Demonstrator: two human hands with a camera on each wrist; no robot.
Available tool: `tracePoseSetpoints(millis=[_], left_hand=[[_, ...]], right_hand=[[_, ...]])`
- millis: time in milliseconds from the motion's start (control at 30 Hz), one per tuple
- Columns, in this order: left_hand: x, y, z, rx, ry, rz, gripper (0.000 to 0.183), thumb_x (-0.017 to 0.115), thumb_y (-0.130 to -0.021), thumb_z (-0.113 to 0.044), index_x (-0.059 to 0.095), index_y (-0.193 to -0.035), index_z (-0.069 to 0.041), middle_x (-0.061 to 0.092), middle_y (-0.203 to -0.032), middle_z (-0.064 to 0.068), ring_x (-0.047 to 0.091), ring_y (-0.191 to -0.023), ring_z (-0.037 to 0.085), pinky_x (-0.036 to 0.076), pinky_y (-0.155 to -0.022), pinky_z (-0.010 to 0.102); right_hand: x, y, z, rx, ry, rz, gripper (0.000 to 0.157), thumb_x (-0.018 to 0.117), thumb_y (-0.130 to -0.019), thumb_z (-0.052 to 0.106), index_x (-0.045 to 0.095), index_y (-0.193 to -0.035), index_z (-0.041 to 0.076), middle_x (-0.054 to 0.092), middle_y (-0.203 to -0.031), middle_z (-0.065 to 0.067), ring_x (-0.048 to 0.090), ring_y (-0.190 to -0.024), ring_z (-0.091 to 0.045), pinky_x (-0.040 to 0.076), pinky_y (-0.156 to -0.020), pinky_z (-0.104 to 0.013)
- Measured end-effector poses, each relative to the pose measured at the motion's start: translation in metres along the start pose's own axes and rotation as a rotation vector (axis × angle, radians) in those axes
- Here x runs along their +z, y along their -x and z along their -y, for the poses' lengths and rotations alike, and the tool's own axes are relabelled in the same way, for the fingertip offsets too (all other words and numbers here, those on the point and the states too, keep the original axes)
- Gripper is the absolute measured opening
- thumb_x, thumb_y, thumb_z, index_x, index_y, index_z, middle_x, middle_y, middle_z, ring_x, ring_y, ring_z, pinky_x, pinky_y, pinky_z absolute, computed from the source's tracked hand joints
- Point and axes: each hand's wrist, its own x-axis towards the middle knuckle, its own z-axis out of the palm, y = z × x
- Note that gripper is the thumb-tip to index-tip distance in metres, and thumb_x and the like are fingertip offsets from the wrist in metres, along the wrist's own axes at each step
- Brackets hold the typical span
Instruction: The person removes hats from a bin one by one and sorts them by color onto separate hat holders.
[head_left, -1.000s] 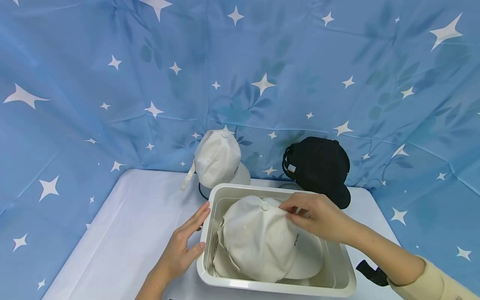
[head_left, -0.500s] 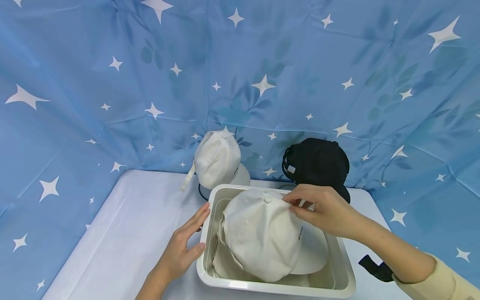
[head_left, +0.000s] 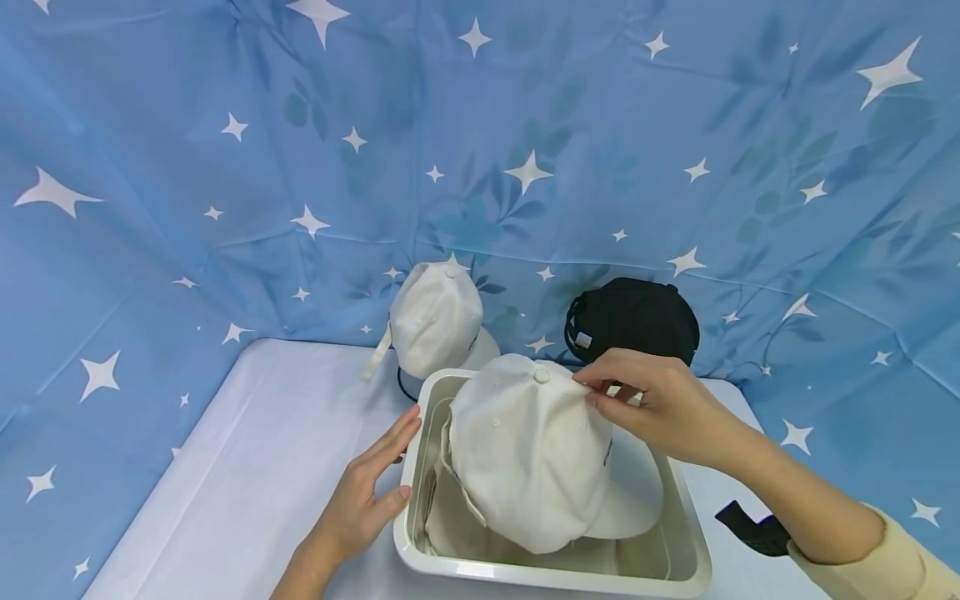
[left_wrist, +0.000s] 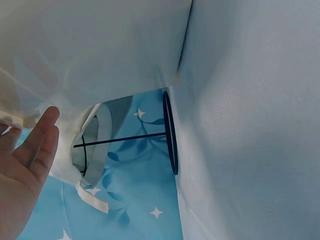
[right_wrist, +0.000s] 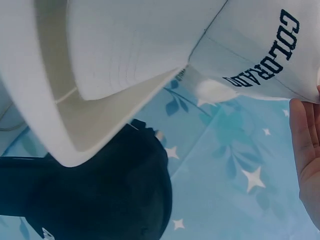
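Hands apart: the white cap (head_left: 532, 462) is pinched at the crown, beside its top button, by the right hand (head_left: 667, 408), while the left rim of a white bin (head_left: 555, 575) is touched by the left hand (head_left: 367, 492), fingers extended. The cap is held over beige fabric (head_left: 450, 525) in the bin, its brim within the walls. Behind, a second white cap (head_left: 435, 321) is seen on a dark wire stand (left_wrist: 130, 138), with a black cap (head_left: 633, 321) to its right, before a blue star-patterned curtain (head_left: 420, 108).

The head view is bright and even; the left wrist view dimmer, softly shadowed
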Motion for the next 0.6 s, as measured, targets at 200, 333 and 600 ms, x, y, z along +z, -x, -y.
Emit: tracePoseSetpoints(millis=[200, 333, 600], left_hand=[[0.0, 0.0, 0.0, 0.022, -0.007, -0.004, 0.077, 0.057, -0.082, -0.002, 0.045, -0.158, -0.003, 0.039, -0.166, 0.016, 0.044, -0.149, 0.02, 0.053, -0.091, 0.035], [0.0, -0.001, -0.001, 0.022, -0.008, -0.004, 0.076, 0.057, -0.083, -0.003, 0.045, -0.158, -0.002, 0.039, -0.166, 0.016, 0.044, -0.149, 0.02, 0.054, -0.091, 0.035], [0.0, -0.001, 0.0, 0.018, -0.011, -0.002, 0.076, 0.058, -0.083, -0.003, 0.045, -0.158, -0.002, 0.039, -0.165, 0.017, 0.044, -0.149, 0.02, 0.054, -0.092, 0.035]], right_hand=[[-0.007, -0.006, 0.004, -0.033, 0.007, -0.048, 0.046, 0.076, -0.082, -0.015, 0.076, -0.115, 0.017, 0.072, -0.104, 0.007, 0.066, -0.082, -0.005, 0.055, -0.068, -0.019], [-0.012, -0.011, 0.005, -0.043, 0.011, -0.075, 0.047, 0.075, -0.082, -0.016, 0.076, -0.115, 0.017, 0.072, -0.104, 0.007, 0.067, -0.083, -0.006, 0.055, -0.07, -0.019], [-0.019, -0.022, 0.003, -0.092, 0.008, -0.116, 0.047, 0.074, -0.08, -0.019, 0.077, -0.116, 0.012, 0.073, -0.105, 0.003, 0.067, -0.087, -0.008, 0.056, -0.076, -0.018]])
